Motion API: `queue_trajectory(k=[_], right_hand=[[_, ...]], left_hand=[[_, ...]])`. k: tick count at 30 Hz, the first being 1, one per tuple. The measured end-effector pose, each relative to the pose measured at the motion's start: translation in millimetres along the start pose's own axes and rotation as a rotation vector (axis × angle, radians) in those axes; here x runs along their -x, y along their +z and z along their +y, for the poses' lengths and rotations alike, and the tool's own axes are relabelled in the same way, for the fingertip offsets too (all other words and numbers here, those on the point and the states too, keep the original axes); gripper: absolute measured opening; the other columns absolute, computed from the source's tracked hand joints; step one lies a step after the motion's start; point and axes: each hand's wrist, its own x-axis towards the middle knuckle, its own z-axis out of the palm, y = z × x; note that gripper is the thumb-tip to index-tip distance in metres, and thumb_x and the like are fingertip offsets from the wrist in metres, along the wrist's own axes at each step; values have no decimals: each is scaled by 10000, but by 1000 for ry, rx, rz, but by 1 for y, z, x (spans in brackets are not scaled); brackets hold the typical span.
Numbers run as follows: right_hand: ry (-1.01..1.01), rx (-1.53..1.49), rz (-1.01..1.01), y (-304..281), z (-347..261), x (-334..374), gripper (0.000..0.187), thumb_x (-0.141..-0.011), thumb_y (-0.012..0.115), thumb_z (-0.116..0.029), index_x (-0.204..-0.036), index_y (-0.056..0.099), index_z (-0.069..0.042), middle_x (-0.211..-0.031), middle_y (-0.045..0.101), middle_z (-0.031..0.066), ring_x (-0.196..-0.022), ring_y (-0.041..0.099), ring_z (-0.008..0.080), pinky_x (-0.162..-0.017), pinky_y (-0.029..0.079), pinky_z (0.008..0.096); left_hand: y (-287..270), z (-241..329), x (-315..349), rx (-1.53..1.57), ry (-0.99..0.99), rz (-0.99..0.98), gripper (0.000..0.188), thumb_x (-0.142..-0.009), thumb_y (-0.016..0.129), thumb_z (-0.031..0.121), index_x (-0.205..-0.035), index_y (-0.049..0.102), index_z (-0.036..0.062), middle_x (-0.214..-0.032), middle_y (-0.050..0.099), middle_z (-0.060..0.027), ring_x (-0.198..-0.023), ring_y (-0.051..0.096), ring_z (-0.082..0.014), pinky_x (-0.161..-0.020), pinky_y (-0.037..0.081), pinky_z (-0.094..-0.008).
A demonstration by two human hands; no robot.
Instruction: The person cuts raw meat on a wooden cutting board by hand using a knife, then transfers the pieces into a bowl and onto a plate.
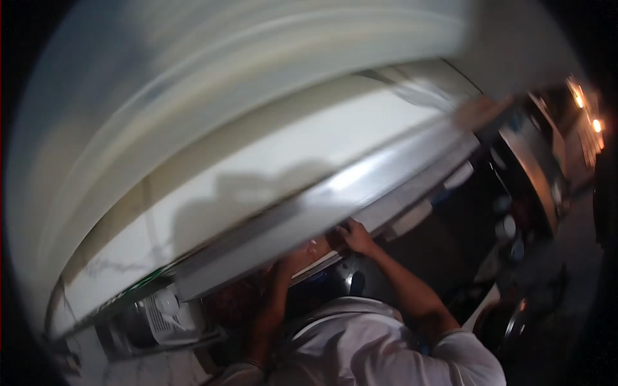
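- Upper centre: a pale panel [277, 154] bears a shadow.
- Centre: a metal ledge [290, 231] slants up rightward.
- Lower centre: left hand [293, 260] and right hand [351, 237] are beside a pale strip [318, 264]; each grip is too blurred to tell.
- Upper right: orange lights [579, 100] glow.

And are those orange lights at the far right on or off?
On: the orange lights glow with bright centres; blur hides their exact kind.
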Motion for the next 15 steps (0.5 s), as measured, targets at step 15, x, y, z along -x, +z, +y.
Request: queue_trajectory(k=[15], right_hand=[[213, -314, 258, -95, 248, 126, 506, -1002, 643, -287, -1414, 565, -4, -1144, 722, 333, -1085, 726, 486, -908, 579, 541]], left_hand=[[243, 240, -11, 46, 171, -42, 657, -1169, 416, 426, -1687, 377, 24, -1774, 312, -216, -1655, 242, -412, -1330, 194, -580]])
